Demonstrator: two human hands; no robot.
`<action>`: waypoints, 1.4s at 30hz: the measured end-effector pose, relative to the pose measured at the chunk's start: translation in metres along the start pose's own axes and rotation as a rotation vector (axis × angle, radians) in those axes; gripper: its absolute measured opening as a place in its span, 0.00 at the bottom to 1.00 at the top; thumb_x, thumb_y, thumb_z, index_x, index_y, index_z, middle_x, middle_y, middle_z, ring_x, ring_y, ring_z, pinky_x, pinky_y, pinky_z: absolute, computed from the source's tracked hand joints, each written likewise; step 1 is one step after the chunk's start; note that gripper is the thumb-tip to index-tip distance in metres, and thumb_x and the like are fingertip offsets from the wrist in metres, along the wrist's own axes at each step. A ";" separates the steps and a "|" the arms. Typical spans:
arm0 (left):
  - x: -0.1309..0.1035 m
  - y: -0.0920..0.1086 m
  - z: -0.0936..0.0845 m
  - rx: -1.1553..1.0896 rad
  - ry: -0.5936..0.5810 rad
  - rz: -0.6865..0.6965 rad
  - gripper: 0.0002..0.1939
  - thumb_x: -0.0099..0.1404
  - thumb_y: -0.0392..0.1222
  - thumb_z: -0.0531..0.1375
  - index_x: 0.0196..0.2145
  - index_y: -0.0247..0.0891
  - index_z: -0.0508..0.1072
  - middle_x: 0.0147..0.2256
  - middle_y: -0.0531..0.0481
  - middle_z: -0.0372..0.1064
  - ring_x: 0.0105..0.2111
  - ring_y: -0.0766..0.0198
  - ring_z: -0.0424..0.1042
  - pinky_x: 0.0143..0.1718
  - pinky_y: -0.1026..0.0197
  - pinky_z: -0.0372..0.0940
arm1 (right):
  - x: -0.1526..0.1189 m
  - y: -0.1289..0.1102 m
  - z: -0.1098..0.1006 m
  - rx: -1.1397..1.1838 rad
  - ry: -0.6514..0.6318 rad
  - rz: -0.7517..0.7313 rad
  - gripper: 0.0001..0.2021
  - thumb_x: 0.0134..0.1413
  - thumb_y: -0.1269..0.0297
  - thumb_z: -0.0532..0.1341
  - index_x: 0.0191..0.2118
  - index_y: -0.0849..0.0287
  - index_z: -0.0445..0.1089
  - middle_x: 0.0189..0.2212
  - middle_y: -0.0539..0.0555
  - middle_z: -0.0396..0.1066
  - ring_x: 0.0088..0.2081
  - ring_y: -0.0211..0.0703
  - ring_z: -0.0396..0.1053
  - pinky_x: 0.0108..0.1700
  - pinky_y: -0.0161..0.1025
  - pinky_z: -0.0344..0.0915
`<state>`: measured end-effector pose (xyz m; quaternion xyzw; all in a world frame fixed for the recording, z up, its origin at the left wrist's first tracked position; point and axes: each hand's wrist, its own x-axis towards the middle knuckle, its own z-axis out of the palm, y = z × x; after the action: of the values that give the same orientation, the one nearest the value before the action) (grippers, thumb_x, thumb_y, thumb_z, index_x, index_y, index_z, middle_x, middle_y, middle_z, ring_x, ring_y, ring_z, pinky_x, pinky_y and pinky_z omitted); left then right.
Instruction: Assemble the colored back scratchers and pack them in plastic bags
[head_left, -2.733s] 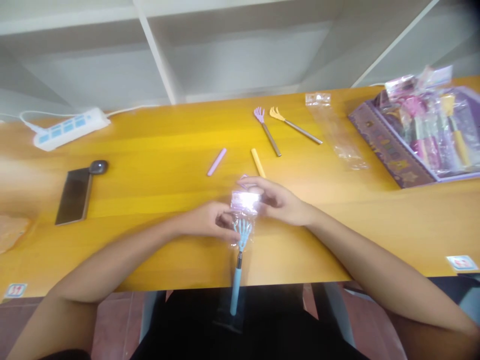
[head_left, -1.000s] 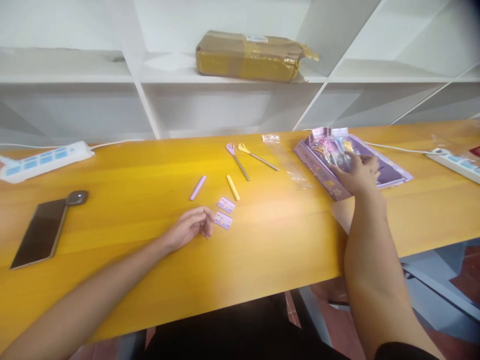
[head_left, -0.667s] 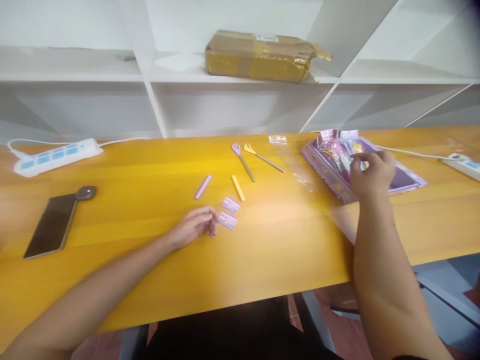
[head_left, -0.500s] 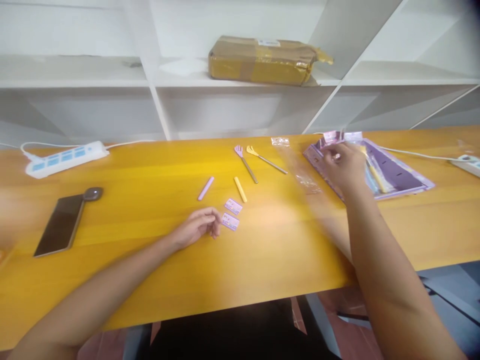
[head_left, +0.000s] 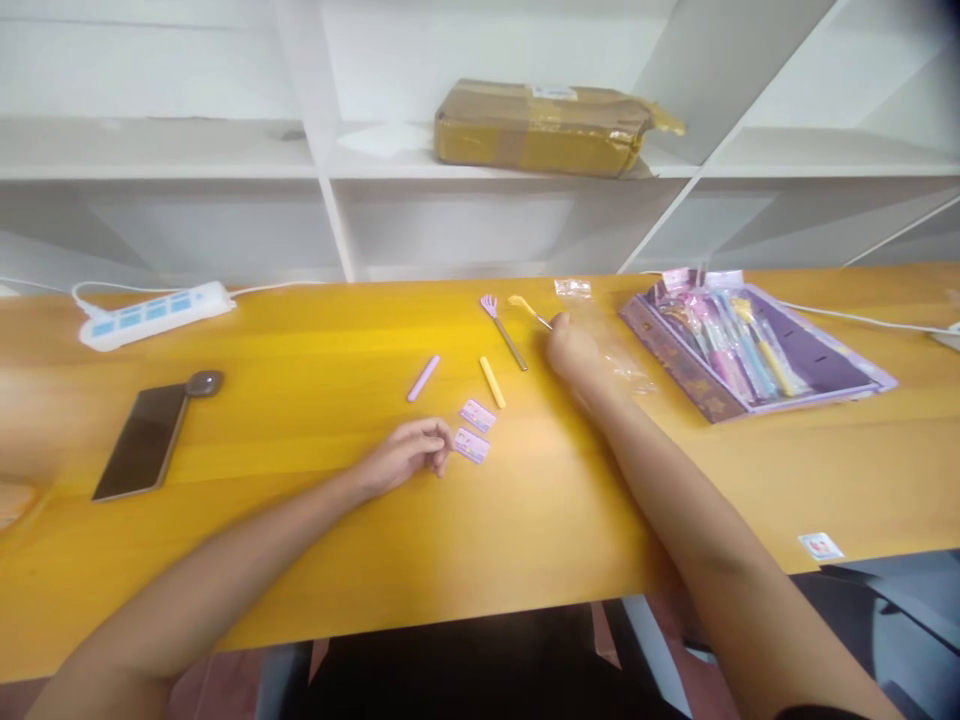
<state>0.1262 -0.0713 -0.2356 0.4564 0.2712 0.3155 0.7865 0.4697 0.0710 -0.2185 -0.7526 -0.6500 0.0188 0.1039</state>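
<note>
I'd call this an office or a plain workroom; which of the two, I can't tell. A long wood-toned desk [head_left: 562, 520] runs the width of the space, backed by white cubby shelving [head_left: 480, 230] with a taped cardboard box [head_left: 544, 128] on it. A white power strip [head_left: 157, 315] lies on the left, and a small printed label [head_left: 820, 546] sits near the front edge. Reddish floor tiles [head_left: 202, 685] show below.

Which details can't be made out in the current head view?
In the head view:
- Far end of the yellow claw-headed metal-shafted scratcher: hidden by the right hand; grip unclear.
- Wording on two small purple rectangular cards: too small.
- White item: cut off by right edge.
</note>
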 end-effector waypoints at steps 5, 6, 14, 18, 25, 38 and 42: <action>0.001 0.000 0.000 -0.016 -0.016 0.007 0.13 0.65 0.48 0.69 0.36 0.33 0.77 0.25 0.51 0.69 0.26 0.65 0.69 0.32 0.62 0.63 | -0.028 -0.029 -0.014 0.085 -0.028 -0.042 0.18 0.76 0.58 0.49 0.54 0.62 0.71 0.45 0.68 0.80 0.44 0.56 0.77 0.43 0.42 0.66; 0.001 0.000 0.000 -0.014 -0.012 0.007 0.13 0.65 0.48 0.69 0.36 0.33 0.77 0.25 0.51 0.69 0.26 0.65 0.69 0.32 0.62 0.63 | -0.037 -0.038 -0.015 0.092 -0.067 -0.067 0.19 0.76 0.53 0.51 0.52 0.61 0.72 0.43 0.67 0.80 0.43 0.55 0.78 0.42 0.41 0.65; -0.001 0.001 0.001 0.007 -0.013 0.022 0.15 0.68 0.50 0.70 0.37 0.34 0.76 0.25 0.51 0.69 0.26 0.65 0.70 0.32 0.62 0.63 | -0.088 -0.086 -0.018 0.128 -0.335 -0.201 0.13 0.71 0.57 0.61 0.37 0.60 0.73 0.33 0.61 0.79 0.34 0.45 0.74 0.37 0.37 0.60; -0.001 0.000 0.000 0.051 -0.048 0.045 0.22 0.70 0.56 0.70 0.47 0.35 0.77 0.36 0.45 0.78 0.32 0.62 0.77 0.37 0.60 0.68 | -0.122 -0.096 -0.036 0.502 -0.417 -0.351 0.18 0.75 0.52 0.56 0.34 0.57 0.68 0.28 0.51 0.74 0.29 0.38 0.67 0.33 0.35 0.59; 0.000 -0.002 0.005 -0.009 0.035 -0.026 0.25 0.68 0.60 0.72 0.38 0.36 0.71 0.28 0.51 0.71 0.29 0.63 0.75 0.34 0.60 0.67 | -0.160 -0.099 -0.035 1.421 -0.542 -0.262 0.26 0.68 0.34 0.63 0.37 0.56 0.69 0.20 0.43 0.52 0.21 0.34 0.49 0.25 0.35 0.49; -0.007 -0.002 0.009 0.130 -0.054 0.032 0.25 0.77 0.65 0.60 0.45 0.37 0.69 0.25 0.61 0.52 0.22 0.71 0.48 0.25 0.64 0.47 | -0.142 -0.057 0.004 1.672 -0.173 0.016 0.30 0.64 0.28 0.61 0.32 0.53 0.65 0.23 0.45 0.42 0.23 0.37 0.40 0.25 0.38 0.43; -0.008 0.000 0.008 0.202 -0.046 0.011 0.25 0.78 0.62 0.60 0.55 0.36 0.73 0.26 0.59 0.54 0.23 0.70 0.50 0.26 0.63 0.48 | -0.150 -0.056 0.000 1.724 -0.226 -0.029 0.26 0.64 0.33 0.65 0.36 0.54 0.68 0.21 0.44 0.48 0.21 0.34 0.42 0.26 0.37 0.41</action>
<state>0.1266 -0.0820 -0.2304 0.5418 0.2810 0.2805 0.7408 0.3916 -0.0689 -0.2248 -0.3968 -0.4251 0.5777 0.5728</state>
